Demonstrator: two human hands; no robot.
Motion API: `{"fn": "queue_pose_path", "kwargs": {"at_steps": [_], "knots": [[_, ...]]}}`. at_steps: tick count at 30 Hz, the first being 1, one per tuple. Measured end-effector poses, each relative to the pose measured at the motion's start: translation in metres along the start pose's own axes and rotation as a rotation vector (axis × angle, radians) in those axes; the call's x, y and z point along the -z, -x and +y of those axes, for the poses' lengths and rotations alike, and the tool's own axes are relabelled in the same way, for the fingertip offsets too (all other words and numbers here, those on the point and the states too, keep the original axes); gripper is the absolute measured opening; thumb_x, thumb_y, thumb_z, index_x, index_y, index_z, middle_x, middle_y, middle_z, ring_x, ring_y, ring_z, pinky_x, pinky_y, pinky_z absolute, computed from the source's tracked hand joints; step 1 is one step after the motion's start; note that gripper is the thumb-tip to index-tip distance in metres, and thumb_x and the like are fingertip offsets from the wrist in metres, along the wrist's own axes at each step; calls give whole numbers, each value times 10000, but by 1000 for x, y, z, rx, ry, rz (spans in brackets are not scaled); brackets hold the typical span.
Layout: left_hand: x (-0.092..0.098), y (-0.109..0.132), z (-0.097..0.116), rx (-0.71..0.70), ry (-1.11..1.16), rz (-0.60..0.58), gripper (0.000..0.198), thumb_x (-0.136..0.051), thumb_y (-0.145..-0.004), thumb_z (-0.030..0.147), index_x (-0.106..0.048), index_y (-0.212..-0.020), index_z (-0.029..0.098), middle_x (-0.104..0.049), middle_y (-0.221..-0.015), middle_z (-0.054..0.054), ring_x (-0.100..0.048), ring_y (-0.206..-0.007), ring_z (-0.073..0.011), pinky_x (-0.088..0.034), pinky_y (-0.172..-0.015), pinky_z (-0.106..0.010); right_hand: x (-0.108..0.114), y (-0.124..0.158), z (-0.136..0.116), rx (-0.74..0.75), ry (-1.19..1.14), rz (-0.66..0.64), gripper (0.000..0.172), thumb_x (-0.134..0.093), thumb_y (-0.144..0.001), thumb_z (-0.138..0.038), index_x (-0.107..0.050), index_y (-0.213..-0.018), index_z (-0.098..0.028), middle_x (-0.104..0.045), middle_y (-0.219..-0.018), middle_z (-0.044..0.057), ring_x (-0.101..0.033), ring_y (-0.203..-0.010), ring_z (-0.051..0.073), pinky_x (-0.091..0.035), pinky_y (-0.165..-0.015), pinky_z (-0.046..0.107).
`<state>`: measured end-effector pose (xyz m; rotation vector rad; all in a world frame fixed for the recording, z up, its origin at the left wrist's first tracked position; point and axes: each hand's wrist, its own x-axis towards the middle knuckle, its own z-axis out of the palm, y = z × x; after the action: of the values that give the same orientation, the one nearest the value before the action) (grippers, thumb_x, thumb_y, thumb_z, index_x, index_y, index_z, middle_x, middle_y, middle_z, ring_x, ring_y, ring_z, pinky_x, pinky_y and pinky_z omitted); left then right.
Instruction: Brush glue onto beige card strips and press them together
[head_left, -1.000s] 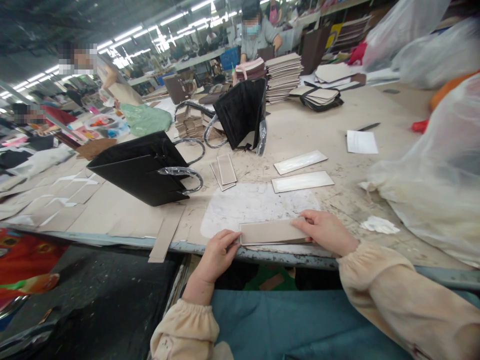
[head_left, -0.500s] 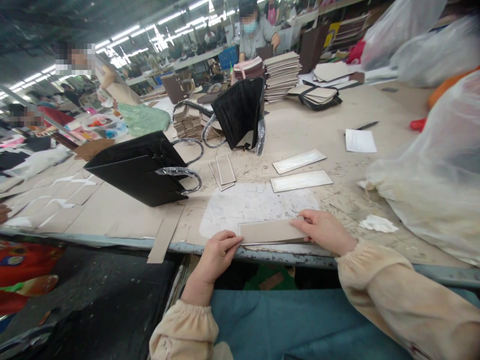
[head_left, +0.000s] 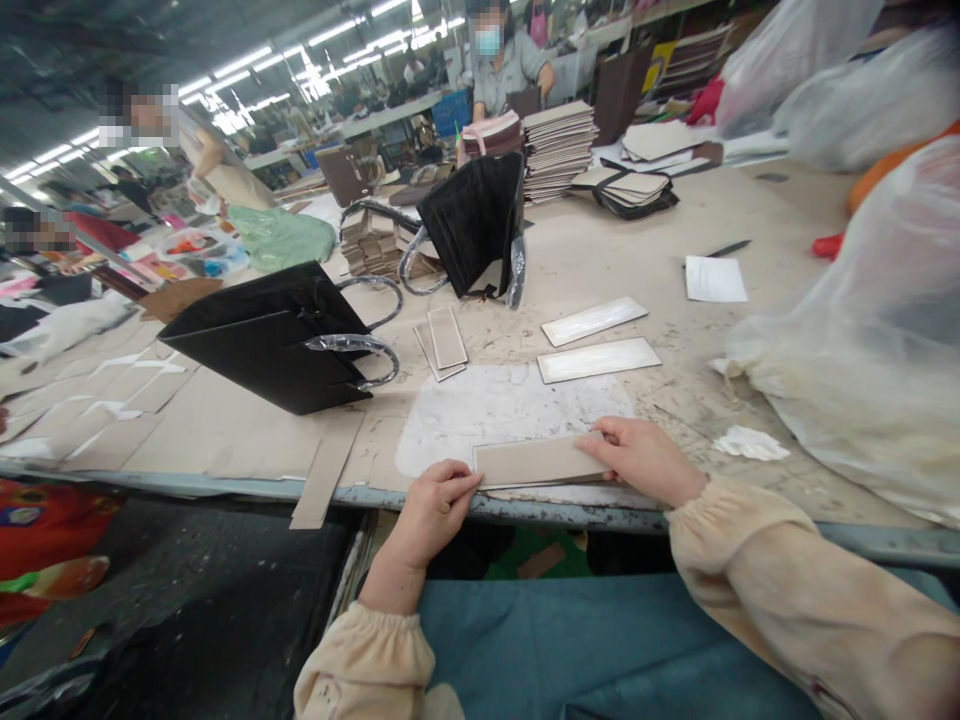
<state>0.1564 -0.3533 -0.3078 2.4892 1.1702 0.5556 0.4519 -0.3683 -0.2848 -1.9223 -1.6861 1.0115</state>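
A long beige strip of board (head_left: 532,462) with a dark edge lies along the front of the table, over a stained white patch (head_left: 480,405). At its left end, the thumb and fingers of my left hand (head_left: 439,508) pinch the corner. My right hand (head_left: 645,458) grips the other end, which is slightly raised off what lies beneath. Beyond them rest two strips with a whitish, shiny face (head_left: 598,360). Two smaller beige pieces (head_left: 448,338) overlap further left, near a black handbag (head_left: 277,335) with plastic-wrapped handles.
A second black handbag (head_left: 476,225) stands behind. Stacked panels (head_left: 559,150) rise at the back, near a masked co-worker (head_left: 506,70). Big plastic bags (head_left: 870,350) fill the right side. A crumpled white tissue (head_left: 750,443) and a white paper (head_left: 716,279) lie nearby. One beige strip (head_left: 326,470) overhangs the front edge.
The whole view has shifted slightly, with things appearing a little further left. Both hands keep their hold on the beige strip, which has hardly moved.
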Motion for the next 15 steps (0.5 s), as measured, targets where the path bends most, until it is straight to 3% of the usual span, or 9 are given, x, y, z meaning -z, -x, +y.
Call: {"fn": "queue_pose_path", "kwargs": {"at_steps": [15], "knots": [[2,-1,4,13,6,15,231,-496,-843,219,-676,-987,227,-653,-897,-53,-612,-827,-140,-512,-742,-257,0,0,0,40,13,22,276,-442,-813,-420,-584,-715,-205,-568,-470,-22,-578,-527,150,-362,-533,241]]}}
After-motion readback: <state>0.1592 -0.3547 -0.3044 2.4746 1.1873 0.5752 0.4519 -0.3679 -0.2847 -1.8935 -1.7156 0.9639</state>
